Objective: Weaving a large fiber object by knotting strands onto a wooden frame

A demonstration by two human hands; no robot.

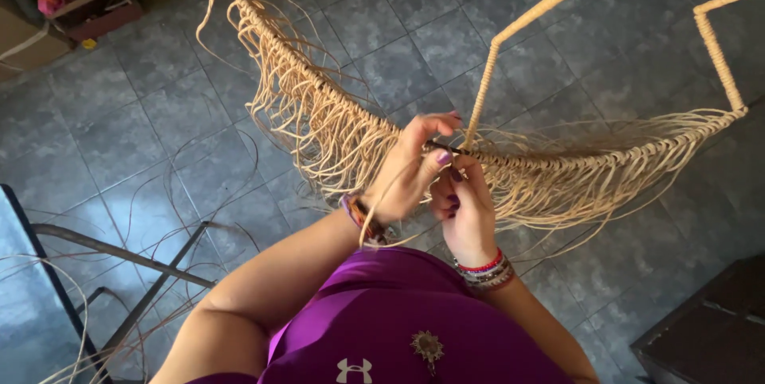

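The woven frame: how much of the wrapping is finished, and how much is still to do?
Done: the curved rim and the upright rods are already wrapped in pale cane, with loose strands hanging along it. In hand: the left hand and right hand pinch a strand at the rim's middle, where a rod meets it. Left: the hanging strands remain unwoven and untrimmed.

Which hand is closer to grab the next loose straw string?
Probably the left hand: its fingers arch over the curved, tan wicker-wrapped frame, beside the hanging fibre strands. The right hand is curled below it.
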